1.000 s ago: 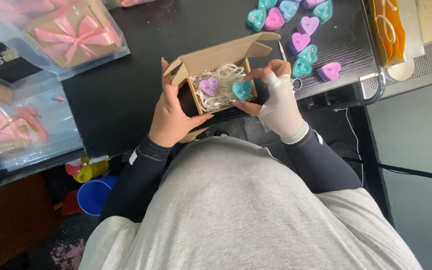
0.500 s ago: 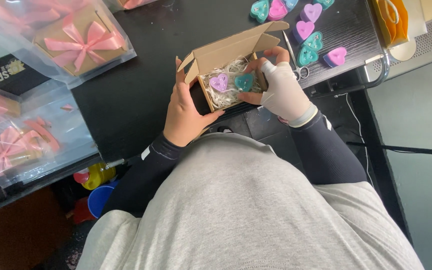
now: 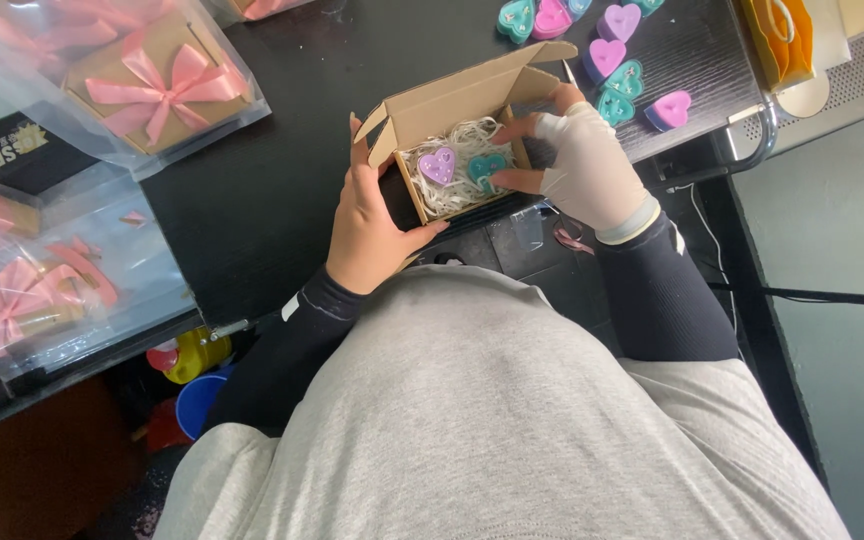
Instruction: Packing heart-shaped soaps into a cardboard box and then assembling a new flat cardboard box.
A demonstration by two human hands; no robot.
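A small brown cardboard box [image 3: 452, 100] with its lid flaps up is held over the near edge of a black table [image 3: 282, 150]. Inside it, on pale shredded paper, lie a purple heart-shaped candle [image 3: 438, 165] and a teal heart-shaped candle [image 3: 485, 167]. My left hand [image 3: 372, 225] grips the box's left side and bottom. My right hand [image 3: 587, 165], wrapped in a white fingerless bandage, holds the box's right side, thumb and fingertips touching the teal candle.
More heart candles [image 3: 617, 60] in purple, pink and teal lie at the table's far right. Clear bags holding brown boxes with pink ribbon bows [image 3: 157, 75] sit at the left. An orange gift bag [image 3: 782, 40] stands far right. A blue bucket [image 3: 197, 400] is under the table.
The teal candle has gone from my right fingertips down into the box beside the purple one. The box has shifted slightly in view.
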